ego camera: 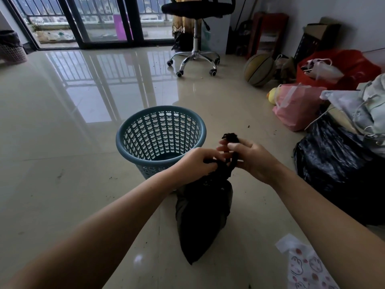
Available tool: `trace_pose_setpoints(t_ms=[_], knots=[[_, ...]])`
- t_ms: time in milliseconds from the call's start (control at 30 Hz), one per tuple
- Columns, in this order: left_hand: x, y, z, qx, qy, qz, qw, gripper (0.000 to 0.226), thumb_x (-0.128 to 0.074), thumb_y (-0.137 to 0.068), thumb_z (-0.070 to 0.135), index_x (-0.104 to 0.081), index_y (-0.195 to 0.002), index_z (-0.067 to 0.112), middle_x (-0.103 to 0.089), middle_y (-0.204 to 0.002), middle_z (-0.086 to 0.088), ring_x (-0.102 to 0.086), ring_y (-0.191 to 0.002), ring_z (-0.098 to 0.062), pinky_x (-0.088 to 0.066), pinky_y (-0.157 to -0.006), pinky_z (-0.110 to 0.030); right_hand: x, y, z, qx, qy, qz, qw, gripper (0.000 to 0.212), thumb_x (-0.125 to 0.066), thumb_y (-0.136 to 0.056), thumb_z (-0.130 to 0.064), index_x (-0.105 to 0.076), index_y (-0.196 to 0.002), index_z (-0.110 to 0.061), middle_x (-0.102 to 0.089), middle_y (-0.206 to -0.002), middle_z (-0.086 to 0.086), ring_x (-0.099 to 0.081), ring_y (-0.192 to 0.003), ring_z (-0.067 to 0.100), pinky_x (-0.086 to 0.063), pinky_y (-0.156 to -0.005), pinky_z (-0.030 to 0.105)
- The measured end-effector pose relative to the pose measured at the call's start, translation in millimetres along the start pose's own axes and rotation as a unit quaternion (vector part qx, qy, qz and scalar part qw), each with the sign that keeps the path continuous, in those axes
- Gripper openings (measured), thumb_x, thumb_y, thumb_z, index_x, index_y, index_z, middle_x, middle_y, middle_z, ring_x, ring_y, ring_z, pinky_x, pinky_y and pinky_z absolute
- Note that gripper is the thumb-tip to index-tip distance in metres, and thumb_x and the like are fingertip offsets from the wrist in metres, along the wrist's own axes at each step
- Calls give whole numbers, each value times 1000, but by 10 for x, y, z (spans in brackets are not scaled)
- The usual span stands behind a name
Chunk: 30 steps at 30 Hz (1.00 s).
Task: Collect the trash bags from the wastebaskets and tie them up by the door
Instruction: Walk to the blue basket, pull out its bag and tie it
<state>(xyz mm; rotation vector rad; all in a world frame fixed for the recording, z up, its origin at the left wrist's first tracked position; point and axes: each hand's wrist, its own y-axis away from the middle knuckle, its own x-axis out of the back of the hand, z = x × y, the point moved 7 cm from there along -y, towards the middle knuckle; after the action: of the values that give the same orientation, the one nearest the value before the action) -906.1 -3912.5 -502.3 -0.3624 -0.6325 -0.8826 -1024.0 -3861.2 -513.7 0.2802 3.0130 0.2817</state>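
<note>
The person stands over a small black trash bag (203,217) that rests on the glossy tile floor (62,142), just in front of an emptied blue wastebasket (161,140) with a perforated wall. Both arms reach down to the bag's gathered neck. The left hand (194,163) is clenched around the lower part of the twisted neck, close above the bulging body of the bag, while the right hand (253,160) grasps the upper strand, which loops up over its fingers and ends in a ragged black tuft. The two hands are nearly touching, so this looks like the tying step itself: the neck is twisted into a cord and a knot seems to be forming but is not yet pulled snug. The next move probably calls for passing the free end through the loop and drawing the hands apart while the bag's weight stays on the floor. To the right lies a much larger black bag (333,167) under a heap of belongings, with a pink plastic bag (295,107) beyond it. A second, pale wastebasket (11,49), still lined in black, stands far off at the left by the glass doors (100,19), so more collecting appears to remain.
</note>
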Motion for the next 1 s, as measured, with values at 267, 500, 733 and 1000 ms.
trace_pose_setpoints(t_ms=[267,500,733,1000], knots=[[2,-41,-120,31,42,-18,998,56,-67,-83,19,-43,-133,26,-43,-127,-2,-46,-115,-15,-47,-99,-35,-271,77,44,-43,250,-143,957,23,-63,-87,-28,-60,-84,-6,-55,-64,1,-53,-61,12,-43,-59,21],[-285,15,-257,91,179,-155,967,23,-60,-90,21,-66,-108,9,-68,-105,-6,-62,-101,-13,-45,-101,-35,-153,78,33,-35,180,-132,974,14,-58,-89,-17,-65,-79,-10,-52,-48,-4,-52,-49,12,-44,-54,22],[-572,45,-902,225,357,-100,901,13,-59,-91,17,-64,-81,12,-52,-54,6,-44,-52,-6,-41,-57,-17,149,-63,728,-61,243,-37,968,21,-52,-94,-22,-60,-76,-15,-45,-60,-5,-45,-54,11,-45,-56,26],[-1027,438,-1328,324,303,-118,888,35,-56,-90,42,-53,-60,24,-49,-53,10,-45,-51,-5,-36,-49,-16,172,7,1484,-138,297,-37,944,18,-52,-93,-30,-61,-80,-21,-56,-70,-4,-50,-65,14,-40,-67,32]])
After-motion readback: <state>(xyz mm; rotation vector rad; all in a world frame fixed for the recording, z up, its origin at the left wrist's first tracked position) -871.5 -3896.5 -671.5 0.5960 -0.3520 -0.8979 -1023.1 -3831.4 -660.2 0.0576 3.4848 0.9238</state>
